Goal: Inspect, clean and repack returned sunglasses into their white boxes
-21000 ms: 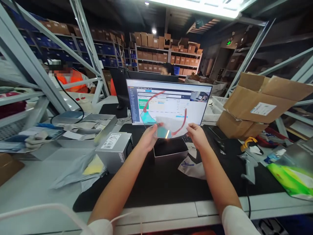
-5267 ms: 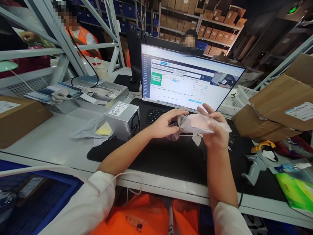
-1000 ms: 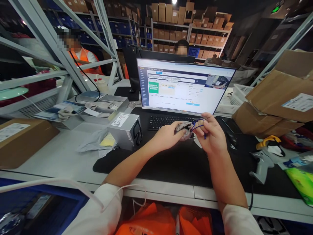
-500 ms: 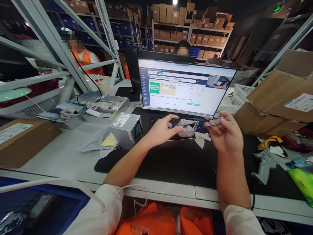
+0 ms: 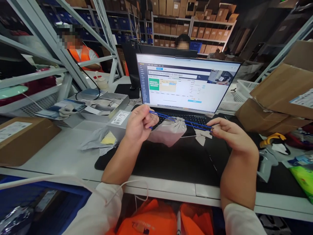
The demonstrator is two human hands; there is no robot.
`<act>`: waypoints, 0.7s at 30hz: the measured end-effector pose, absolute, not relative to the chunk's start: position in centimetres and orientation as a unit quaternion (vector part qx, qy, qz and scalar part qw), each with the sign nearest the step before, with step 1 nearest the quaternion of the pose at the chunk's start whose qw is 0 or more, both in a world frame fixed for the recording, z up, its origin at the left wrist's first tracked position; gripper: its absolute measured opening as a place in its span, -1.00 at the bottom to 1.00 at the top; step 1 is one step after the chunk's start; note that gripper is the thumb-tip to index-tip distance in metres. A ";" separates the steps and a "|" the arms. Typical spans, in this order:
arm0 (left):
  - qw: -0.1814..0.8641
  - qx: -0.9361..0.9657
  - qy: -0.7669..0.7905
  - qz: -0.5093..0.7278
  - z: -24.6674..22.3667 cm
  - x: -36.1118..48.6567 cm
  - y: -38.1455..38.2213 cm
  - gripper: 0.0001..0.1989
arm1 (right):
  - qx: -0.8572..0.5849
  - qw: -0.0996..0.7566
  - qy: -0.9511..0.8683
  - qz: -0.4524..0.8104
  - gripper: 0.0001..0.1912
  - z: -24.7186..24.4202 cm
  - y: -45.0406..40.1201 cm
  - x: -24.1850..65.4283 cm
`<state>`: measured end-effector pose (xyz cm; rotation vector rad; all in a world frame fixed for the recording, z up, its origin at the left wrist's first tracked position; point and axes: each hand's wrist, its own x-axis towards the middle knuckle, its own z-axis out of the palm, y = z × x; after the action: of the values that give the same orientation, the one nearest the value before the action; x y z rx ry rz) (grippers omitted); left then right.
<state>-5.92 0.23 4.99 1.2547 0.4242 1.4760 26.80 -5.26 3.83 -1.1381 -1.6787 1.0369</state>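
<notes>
A light grey drawstring pouch (image 5: 168, 131) hangs in front of the keyboard, its gathered mouth drawn together. Blue cord (image 5: 195, 124) stretches out from both sides of that mouth. My left hand (image 5: 141, 124) is closed on the cord's left end, with the fingers curled. On the right, my right hand (image 5: 226, 132) pinches the other end between thumb and fingers. Whatever the pouch contains is hidden. Just left of my left hand stands a silver-grey box (image 5: 118, 123) with a white label, partly covered by that hand.
Behind the pouch stands a lit monitor (image 5: 181, 85). A scanner (image 5: 266, 163) and cardboard boxes (image 5: 276, 107) are on the right. At left are open grey boxes (image 5: 107, 104), crumpled wrapping (image 5: 94, 143) and a brown carton (image 5: 26, 140). Two people are beyond the desk.
My hands have moved apart, the left one leftward and the right one slightly rightward. The cord is now stretched, the pouch's mouth has closed up, and its body shows below the cord.
</notes>
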 end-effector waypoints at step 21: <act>0.303 0.801 0.288 0.429 1.5 -4.0 2.3 -0.30 | -0.481 0.330 -0.784 0.211 -0.75 2.5 -3.3 21.3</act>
<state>-3.97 2.32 1.49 2.1223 0.7631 1.1364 21.29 -3.29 2.46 -1.2581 -2.0510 0.5517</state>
